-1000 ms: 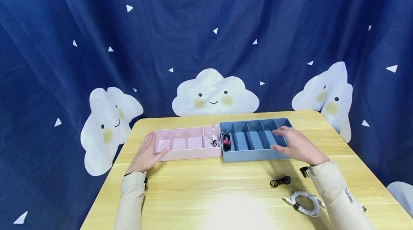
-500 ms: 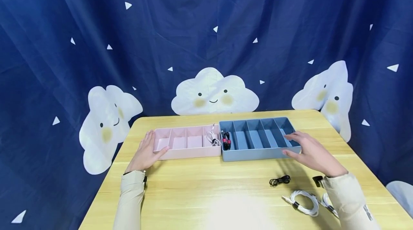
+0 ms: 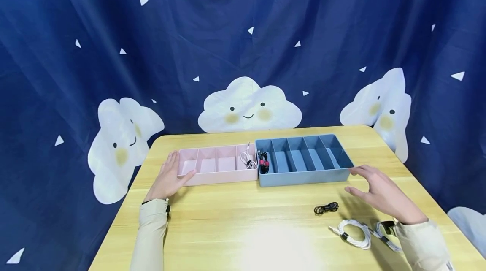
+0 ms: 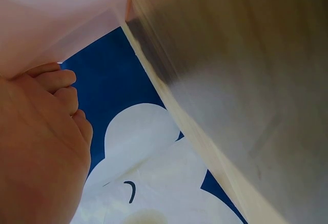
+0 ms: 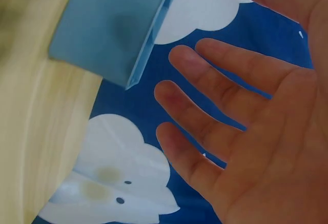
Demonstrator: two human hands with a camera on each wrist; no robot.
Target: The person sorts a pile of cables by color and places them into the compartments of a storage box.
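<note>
My left hand rests against the left end of a pink divided box, the thumb lying along its front wall. In the left wrist view the fingers touch the pink wall. A white tied cable lies in the pink box's rightmost compartment. Set against that box is a blue divided box, with black cables with red bands in its leftmost compartment. My right hand hovers off the blue box's right front corner, fingers spread and holding nothing. The right wrist view shows a gap between fingertips and box.
A small black cable bundle lies on the wooden table in front of the blue box. Nearer the front right are a coiled white cable and another white cable, partly hidden by the right wrist. A blue curtain hangs behind.
My right hand has moved right and nearer to me, from over the blue box's right compartments to outside its corner. My left hand stays at the pink box. The head view has shifted slightly.
</note>
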